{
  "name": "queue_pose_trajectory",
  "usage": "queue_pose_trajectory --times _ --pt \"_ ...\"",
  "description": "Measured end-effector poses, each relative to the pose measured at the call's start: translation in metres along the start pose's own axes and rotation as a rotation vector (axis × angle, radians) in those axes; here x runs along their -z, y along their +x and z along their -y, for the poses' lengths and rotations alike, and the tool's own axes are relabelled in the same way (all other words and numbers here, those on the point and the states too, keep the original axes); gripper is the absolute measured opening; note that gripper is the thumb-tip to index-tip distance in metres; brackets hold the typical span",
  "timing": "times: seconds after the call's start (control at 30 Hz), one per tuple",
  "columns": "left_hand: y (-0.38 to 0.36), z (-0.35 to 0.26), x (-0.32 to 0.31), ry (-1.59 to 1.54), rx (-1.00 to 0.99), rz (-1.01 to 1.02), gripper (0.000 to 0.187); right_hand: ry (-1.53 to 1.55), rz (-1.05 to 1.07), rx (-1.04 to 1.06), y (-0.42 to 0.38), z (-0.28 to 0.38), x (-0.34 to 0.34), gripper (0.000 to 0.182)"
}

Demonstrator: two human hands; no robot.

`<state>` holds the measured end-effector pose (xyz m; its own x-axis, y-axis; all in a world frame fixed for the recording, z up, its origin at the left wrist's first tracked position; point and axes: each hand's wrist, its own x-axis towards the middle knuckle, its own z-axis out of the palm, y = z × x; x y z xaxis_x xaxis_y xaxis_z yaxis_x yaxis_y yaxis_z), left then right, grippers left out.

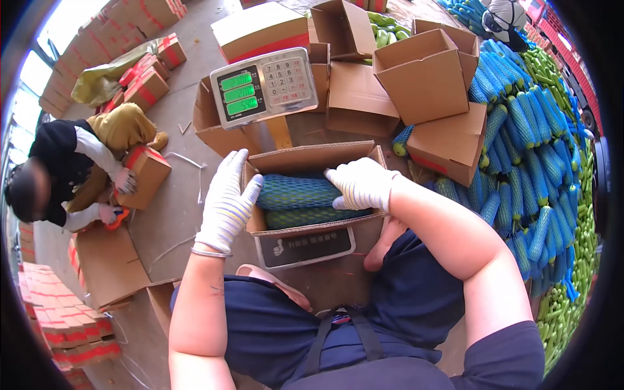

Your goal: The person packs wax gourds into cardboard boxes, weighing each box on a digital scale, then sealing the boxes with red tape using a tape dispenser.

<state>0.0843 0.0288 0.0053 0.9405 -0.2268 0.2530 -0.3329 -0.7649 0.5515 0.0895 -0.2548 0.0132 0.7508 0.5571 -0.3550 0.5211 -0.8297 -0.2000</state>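
Observation:
An open cardboard box (pixel 312 154) stands on the platform of a scale (pixel 305 248) in front of me. Inside it lie green vegetables in blue net sleeves (pixel 296 193). My left hand (pixel 227 201), in a striped white glove, is at the box's left wall with its fingers stretched out and the thumb apart over the edge. My right hand (pixel 364 185), gloved too, reaches over the right wall, its fingers spread on the end of a netted vegetable. Behind the box, the scale's display (pixel 265 88) shows lit green digits.
A co-worker (pixel 62 169) at the left handles a taped carton (pixel 144 177). Several open boxes (pixel 422 71) stand behind and right of the scale. Netted vegetables (pixel 533 169) are piled at the right. Cartons (pixel 58 312) are stacked at the lower left.

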Motion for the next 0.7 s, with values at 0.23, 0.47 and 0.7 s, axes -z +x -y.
queue_pose_trajectory --times 0.23,0.47,0.7 --pt "0.002 -0.023 0.005 -0.176 -0.192 0.145 0.054 -0.08 -0.04 0.042 0.018 -0.007 -0.027 0.062" --pt "0.004 -0.052 -0.021 0.088 -0.393 0.382 0.078 0.365 -0.013 0.036 0.005 -0.018 0.05 0.061" --pt "0.022 -0.032 -0.034 0.157 -0.346 0.482 0.08 -0.017 -0.053 0.046 0.01 0.005 -0.009 0.039"
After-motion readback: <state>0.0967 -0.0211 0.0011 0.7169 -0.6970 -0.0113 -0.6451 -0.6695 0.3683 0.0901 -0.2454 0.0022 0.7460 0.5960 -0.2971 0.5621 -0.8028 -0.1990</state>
